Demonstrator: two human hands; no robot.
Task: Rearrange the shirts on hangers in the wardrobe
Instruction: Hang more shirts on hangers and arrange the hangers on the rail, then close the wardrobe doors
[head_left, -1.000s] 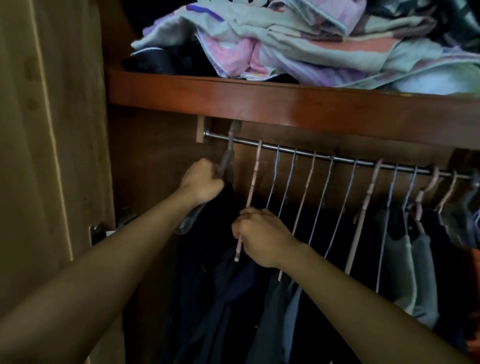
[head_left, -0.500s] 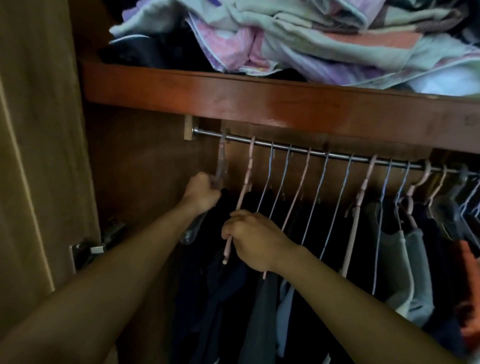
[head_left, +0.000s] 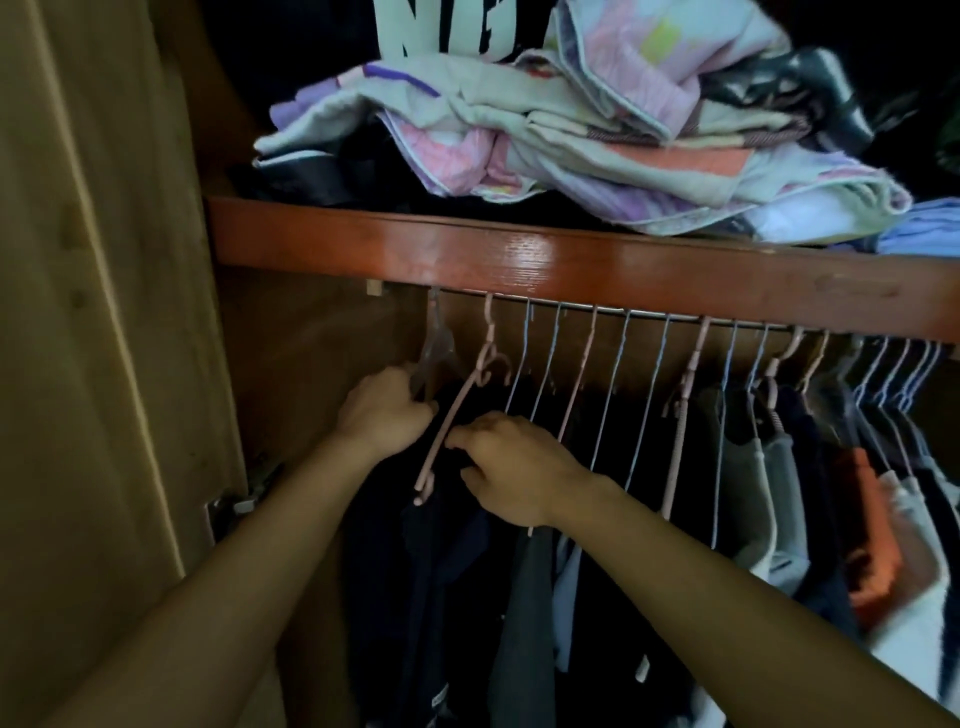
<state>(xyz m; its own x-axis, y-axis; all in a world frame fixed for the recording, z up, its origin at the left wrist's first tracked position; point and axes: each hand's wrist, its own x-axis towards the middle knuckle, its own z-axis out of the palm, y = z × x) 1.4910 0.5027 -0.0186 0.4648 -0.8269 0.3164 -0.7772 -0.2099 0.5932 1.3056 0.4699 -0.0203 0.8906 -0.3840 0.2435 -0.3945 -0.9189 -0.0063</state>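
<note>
Reaching into the wardrobe, your left hand (head_left: 383, 413) has its grip curled round the grey hanger (head_left: 435, 347) at the rod's (head_left: 649, 315) left end. Your right hand (head_left: 511, 467), just beside it, has fingers bent into the dark shirt (head_left: 452, 561) below the pink hanger (head_left: 457, 400); whether that grip pinches the cloth you cannot tell.

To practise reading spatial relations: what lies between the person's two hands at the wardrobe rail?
In the head view, a pink hanger slants down between the left hand and the right hand, against dark shirts.
</note>
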